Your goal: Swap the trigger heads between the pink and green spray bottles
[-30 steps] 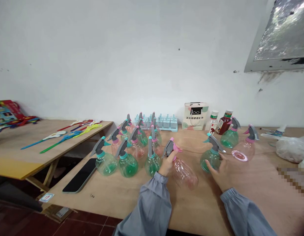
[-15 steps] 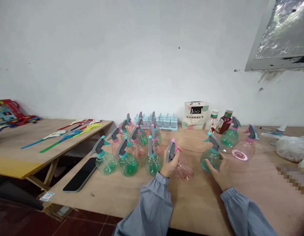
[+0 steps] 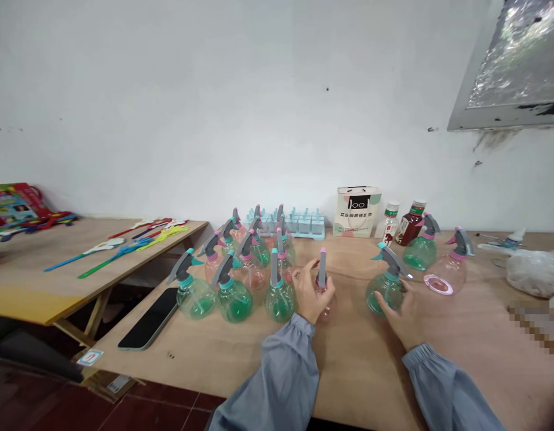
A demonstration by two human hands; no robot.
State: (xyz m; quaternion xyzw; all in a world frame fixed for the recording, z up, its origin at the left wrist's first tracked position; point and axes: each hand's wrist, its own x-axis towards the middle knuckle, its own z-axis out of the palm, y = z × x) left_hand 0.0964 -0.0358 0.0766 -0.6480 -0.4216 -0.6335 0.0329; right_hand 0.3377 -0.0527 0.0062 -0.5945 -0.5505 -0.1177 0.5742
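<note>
Pale wood, faintly streaked, makes up the tabletop (image 3: 349,377), and its near part carries both hands, with a paper bag (image 3: 356,212) standing far back as the mark to reckon from. Nearest, the right hand (image 3: 405,314) is curved loosely about the green spray bottle (image 3: 381,287), in front of the paper bag and slightly right of it. In front of the bag and left of it, the left hand (image 3: 309,293) is curled round the pink spray bottle (image 3: 322,269) at about neck height, thumb across its near side; the fingers hide most of the body, so whether its base bears on the wood cannot be told. Farther left of the bag lie the phone (image 3: 149,320) and the clustered spray bottles (image 3: 234,299). Two more, a green one (image 3: 419,252) and a pink one (image 3: 444,272), stand to the bag's right. Level with the bag are the light-blue tray (image 3: 319,230) on its left and two drink bottles (image 3: 409,224) on its right; behind rises the white wall (image 3: 214,108)

Turning the pink spray bottle seems to be the step in hand; it would probably go best with a light hold on the thin body, the neck kept vertical and the base level, clear of its neighbours

One second ago that bottle slanted, its body out to the right; now it stands nearly upright, its head swung round, while the right hand's hold looks unchanged
</note>
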